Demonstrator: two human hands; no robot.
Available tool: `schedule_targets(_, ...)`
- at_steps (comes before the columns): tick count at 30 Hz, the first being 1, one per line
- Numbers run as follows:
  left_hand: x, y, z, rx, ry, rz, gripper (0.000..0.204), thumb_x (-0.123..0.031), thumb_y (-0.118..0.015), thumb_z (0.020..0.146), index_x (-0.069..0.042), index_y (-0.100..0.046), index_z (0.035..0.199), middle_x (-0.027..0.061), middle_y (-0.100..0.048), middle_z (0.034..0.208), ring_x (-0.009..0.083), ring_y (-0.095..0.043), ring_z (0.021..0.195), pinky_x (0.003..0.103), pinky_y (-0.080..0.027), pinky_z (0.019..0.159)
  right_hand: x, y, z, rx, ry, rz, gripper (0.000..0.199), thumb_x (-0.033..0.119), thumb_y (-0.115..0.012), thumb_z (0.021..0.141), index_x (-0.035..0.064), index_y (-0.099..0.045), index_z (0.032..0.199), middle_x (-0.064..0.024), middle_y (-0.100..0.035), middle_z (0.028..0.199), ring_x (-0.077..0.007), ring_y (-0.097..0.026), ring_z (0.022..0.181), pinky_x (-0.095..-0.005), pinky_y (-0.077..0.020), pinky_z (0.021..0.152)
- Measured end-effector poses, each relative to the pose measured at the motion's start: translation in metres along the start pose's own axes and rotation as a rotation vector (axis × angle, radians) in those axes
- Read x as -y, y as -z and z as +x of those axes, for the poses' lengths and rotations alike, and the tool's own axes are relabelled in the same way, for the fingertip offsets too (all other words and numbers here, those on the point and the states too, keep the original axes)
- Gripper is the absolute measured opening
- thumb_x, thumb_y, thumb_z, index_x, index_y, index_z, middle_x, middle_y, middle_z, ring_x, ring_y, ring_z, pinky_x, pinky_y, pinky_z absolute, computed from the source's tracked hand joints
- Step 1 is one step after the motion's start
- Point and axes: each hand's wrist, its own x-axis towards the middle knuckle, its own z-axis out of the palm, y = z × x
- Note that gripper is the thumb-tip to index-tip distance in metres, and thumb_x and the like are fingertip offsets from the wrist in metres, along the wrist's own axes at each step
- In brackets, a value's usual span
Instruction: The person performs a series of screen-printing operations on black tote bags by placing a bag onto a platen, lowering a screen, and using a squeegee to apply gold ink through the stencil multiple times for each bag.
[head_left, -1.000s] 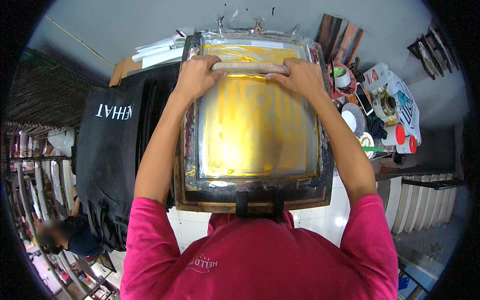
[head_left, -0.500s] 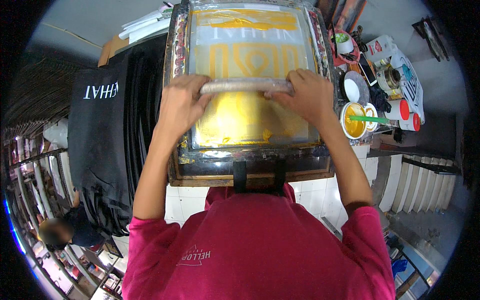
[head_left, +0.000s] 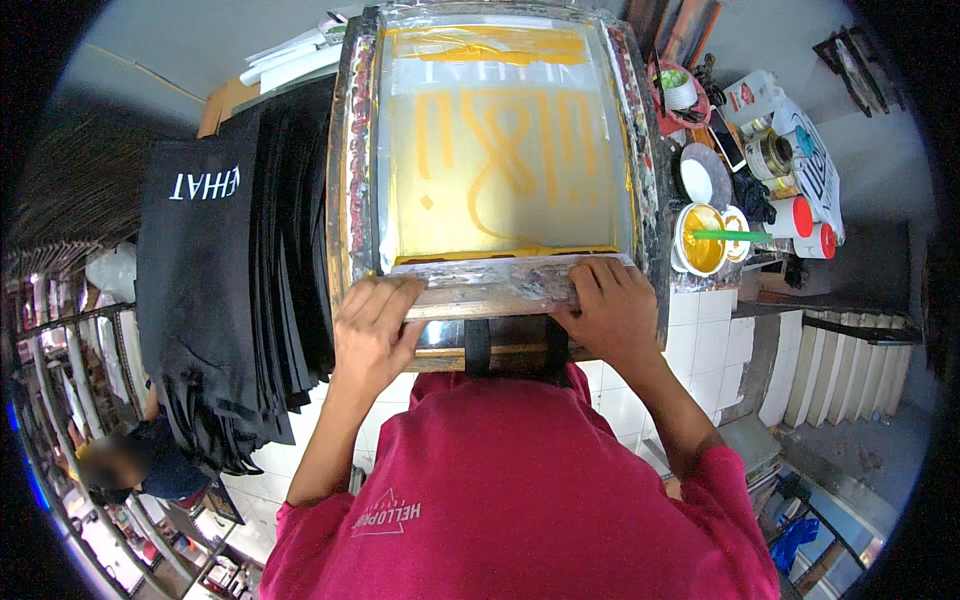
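A wooden squeegee (head_left: 495,290) lies crosswise at the near end of a silk-screen frame (head_left: 352,170), with both of my hands closed on its bar. My left hand (head_left: 378,322) grips the left end and my right hand (head_left: 614,308) the right end. Beyond the squeegee, the yellowish mesh (head_left: 440,225) shows a curving orange-yellow design. Thick yellow ink (head_left: 500,44) streaks its far end, and a thin line of ink runs along the squeegee's far edge. Two black straps (head_left: 479,348) hang over the board's near edge.
Black fabric bags (head_left: 195,255) with white lettering hang layered at left. At right stand a tub of yellow ink (head_left: 701,255) with a green stick (head_left: 735,237), a phone (head_left: 727,140) and red-lidded jars (head_left: 795,217). Another person (head_left: 170,460) is at lower left.
Both hands have pulled the squeegee toward me, from mid-screen to the near end. The mesh it passed over now shows the whole design, where glossy yellow ink lay before.
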Motion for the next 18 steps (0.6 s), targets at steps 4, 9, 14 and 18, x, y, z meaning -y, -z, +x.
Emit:
schedule_targets(4, 0.022, -0.02, -0.024, -0.166, 0.039, -0.043, 0.108, -0.034, -0.095, 0.061, -0.001, -0.041, 0.149, 0.0217, -0.045, 0.154, 0.0381, -0.044, 0.141, 0.052, -0.031, 0.117, -0.005, -0.01, -0.003, -0.084, 0.037, -0.024, 0.041, 0.032, -0.081, 0.066, 0.0109, -0.064, 0.097, -0.0052, -0.066, 0.099, -0.0244, -0.068, 0.093, -0.0403, -0.0536, 0.073)
schedule_targets(9, 0.047, -0.033, -0.044, -0.281, 0.04, 0.218, 0.128, -0.046, -0.094, 0.058, 0.001, -0.026, 0.156, 0.0216, -0.033, 0.161, 0.0399, -0.028, 0.151, 0.058, -0.011, 0.123, -0.01, 0.001, 0.001, -0.172, 0.042, 0.087, 0.035, 0.017, -0.079, 0.061, 0.0127, -0.065, 0.093, -0.0036, -0.069, 0.097, -0.0249, -0.068, 0.091, -0.0403, -0.0535, 0.077)
schedule_targets(14, 0.036, 0.016, -0.033, -0.561, -0.098, 0.249, 0.133, -0.058, -0.09, 0.065, -0.006, -0.014, 0.161, 0.025, -0.035, 0.159, 0.0394, -0.029, 0.151, 0.059, -0.006, 0.123, -0.008, 0.06, 0.014, -0.474, 0.092, 0.068, 0.037, 0.01, -0.075, 0.06, 0.0135, -0.07, 0.096, -0.0037, -0.073, 0.103, -0.0248, -0.07, 0.091, -0.0389, -0.0523, 0.076)
schedule_targets(18, -0.003, 0.071, 0.032, -0.778, -0.137, -0.017, 0.147, -0.05, -0.095, 0.052, -0.006, -0.008, 0.161, 0.023, -0.023, 0.165, 0.0368, -0.027, 0.151, 0.048, -0.02, 0.124, -0.016, 0.134, 0.067, -0.635, 0.101, -0.03, 0.036, 0.009, -0.075, 0.059, 0.0106, -0.071, 0.094, -0.0072, -0.074, 0.095, -0.029, -0.07, 0.086, -0.0401, -0.0517, 0.075)
